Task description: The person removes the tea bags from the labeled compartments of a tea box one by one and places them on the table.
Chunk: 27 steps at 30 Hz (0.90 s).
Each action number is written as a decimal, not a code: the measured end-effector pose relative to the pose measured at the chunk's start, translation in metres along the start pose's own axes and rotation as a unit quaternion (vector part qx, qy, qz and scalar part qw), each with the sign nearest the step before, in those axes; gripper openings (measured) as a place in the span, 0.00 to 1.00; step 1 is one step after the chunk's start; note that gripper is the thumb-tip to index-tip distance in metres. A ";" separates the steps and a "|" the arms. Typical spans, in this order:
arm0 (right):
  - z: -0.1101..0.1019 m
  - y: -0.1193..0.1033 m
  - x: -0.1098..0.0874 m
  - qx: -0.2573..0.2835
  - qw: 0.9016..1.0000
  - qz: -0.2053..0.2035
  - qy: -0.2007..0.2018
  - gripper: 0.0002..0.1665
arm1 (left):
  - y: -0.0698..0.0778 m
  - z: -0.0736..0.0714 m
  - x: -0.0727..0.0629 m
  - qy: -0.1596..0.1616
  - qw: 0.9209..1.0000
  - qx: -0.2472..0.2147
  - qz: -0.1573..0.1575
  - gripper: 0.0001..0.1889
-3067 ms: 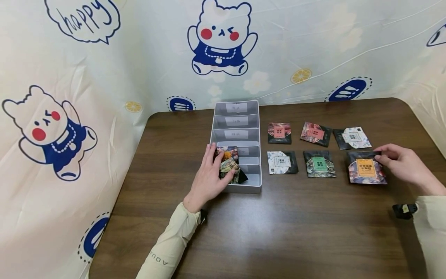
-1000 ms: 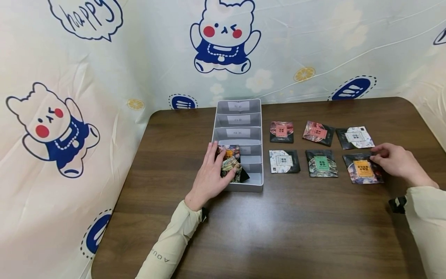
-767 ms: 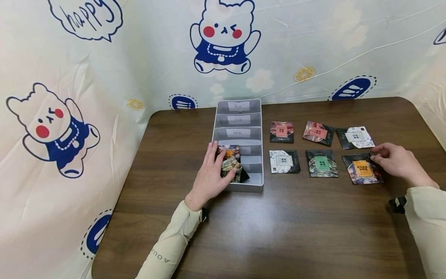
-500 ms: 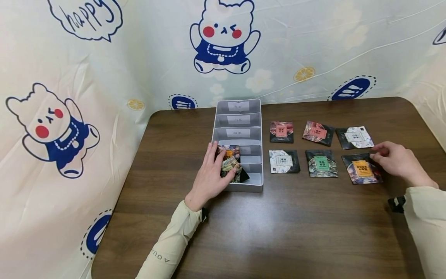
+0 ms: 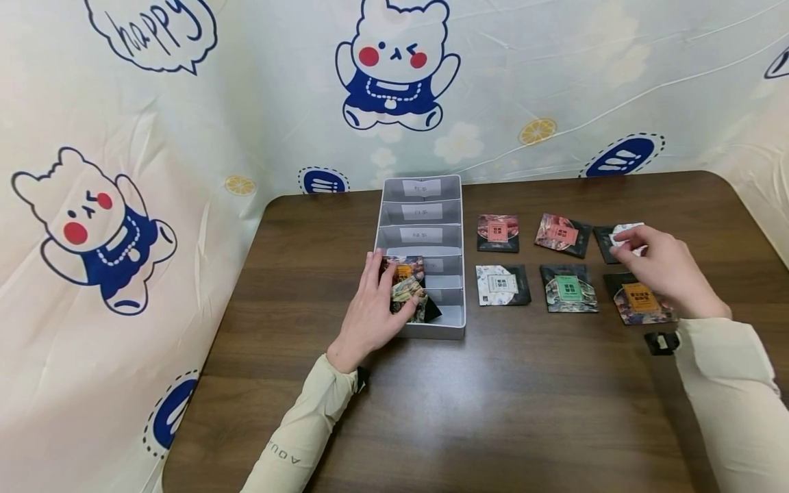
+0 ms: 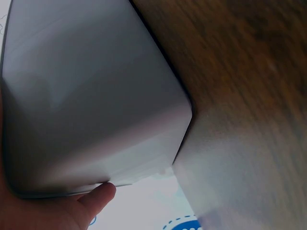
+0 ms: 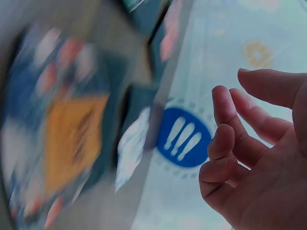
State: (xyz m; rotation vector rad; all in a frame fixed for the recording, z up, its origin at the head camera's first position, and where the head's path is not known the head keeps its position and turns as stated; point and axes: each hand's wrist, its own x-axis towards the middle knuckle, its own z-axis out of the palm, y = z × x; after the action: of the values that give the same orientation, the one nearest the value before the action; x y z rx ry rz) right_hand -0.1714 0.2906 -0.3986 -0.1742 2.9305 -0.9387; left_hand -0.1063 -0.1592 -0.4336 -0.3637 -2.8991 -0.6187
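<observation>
A black packet with a white, blue-flecked flap [image 5: 605, 243] lies flat near the table's back right corner, partly covered by the person's right hand [image 5: 668, 270]. That hand has hold of nothing: its fingers are loosely bent, with a gap between thumb and forefinger. Just nearer the front edge lies a dark packet with a bright orange label [image 5: 641, 298] and a colourful printed pattern, its right side under the same hand. To the left along that row are a green-labelled packet [image 5: 570, 289] and a second white-flapped packet [image 5: 502, 285]. Behind them, towards the back edge, are a red packet [image 5: 498, 233] and a tilted red packet [image 5: 562, 236].

Left of these stands a grey box [image 5: 431, 331] of compartments with paper labels, its far end at the table's back edge. The left hand [image 5: 366, 311] rests on its left wall, fingers outstretched, thumb reaching over a crumpled yellow-green packet [image 5: 407, 291]; I cannot tell whether the thumb touches it. Another orange-labelled packet [image 5: 403, 263] sits just behind.

The table [image 5: 524, 411] is dark brown wood grain, shiny towards the middle. A pale curtain [image 5: 277, 82] with cartoon bears hangs behind and to the left.
</observation>
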 end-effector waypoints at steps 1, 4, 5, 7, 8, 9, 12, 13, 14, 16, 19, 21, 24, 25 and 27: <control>0.002 -0.006 0.001 0.006 1.000 -0.001 0.002 0.23 | 0.000 0.000 0.000 -0.003 1.000 0.000 -0.003 0.38; 0.009 -0.022 0.006 0.014 1.000 -0.022 0.012 0.22 | 0.001 -0.001 0.001 -0.006 1.000 0.000 -0.008 0.39; 0.012 -0.027 0.008 0.016 0.999 -0.029 0.014 0.21 | 0.001 -0.001 0.001 -0.008 1.000 0.000 -0.010 0.39; 0.017 -0.038 0.010 0.027 0.999 -0.042 0.017 0.20 | 0.001 0.000 0.001 -0.010 1.000 0.001 -0.012 0.39; 0.020 -0.044 0.011 0.030 0.998 -0.050 0.019 0.19 | 0.001 0.000 0.001 -0.010 1.000 0.001 -0.013 0.39; 0.023 -0.050 0.012 0.037 0.998 -0.055 0.018 0.19 | 0.001 0.000 0.001 -0.012 1.000 0.000 -0.014 0.39; 0.033 -0.068 0.014 0.060 0.996 -0.064 0.006 0.18 | 0.001 0.000 0.001 -0.018 1.000 -0.003 -0.019 0.41; 0.037 -0.074 0.015 0.065 0.996 -0.068 0.001 0.17 | 0.001 -0.001 0.001 -0.020 1.000 -0.004 -0.021 0.41; 0.041 -0.081 0.016 0.070 0.995 -0.071 -0.004 0.17 | 0.001 -0.001 0.001 -0.022 1.000 -0.005 -0.022 0.41; 0.050 -0.093 0.018 0.082 0.992 -0.090 -0.013 0.15 | 0.000 -0.001 0.001 -0.023 0.999 -0.006 -0.024 0.42; 0.065 -0.111 0.021 0.094 0.988 -0.123 -0.024 0.14 | 0.000 -0.001 0.001 -0.023 0.999 -0.005 -0.025 0.42; 0.076 -0.123 0.023 0.103 0.984 -0.143 -0.032 0.13 | -0.001 -0.001 0.001 -0.020 0.999 -0.004 -0.024 0.41; 0.089 -0.143 0.024 0.112 0.980 -0.160 -0.049 0.12 | -0.001 -0.001 0.001 -0.019 1.000 -0.003 -0.024 0.41; 0.094 -0.149 0.024 0.114 0.978 -0.164 -0.055 0.12 | -0.001 0.000 0.001 -0.019 1.000 -0.003 -0.024 0.41; 0.102 -0.160 0.025 0.117 0.976 -0.172 -0.067 0.13 | -0.001 0.000 0.001 -0.020 1.000 -0.003 -0.024 0.42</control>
State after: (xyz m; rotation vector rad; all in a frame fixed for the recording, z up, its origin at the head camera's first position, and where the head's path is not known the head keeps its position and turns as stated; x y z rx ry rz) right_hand -0.1724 0.0999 -0.3890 -0.7181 2.6855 -1.2502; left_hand -0.1073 -0.1597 -0.4332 -0.3114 -2.9526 -0.6361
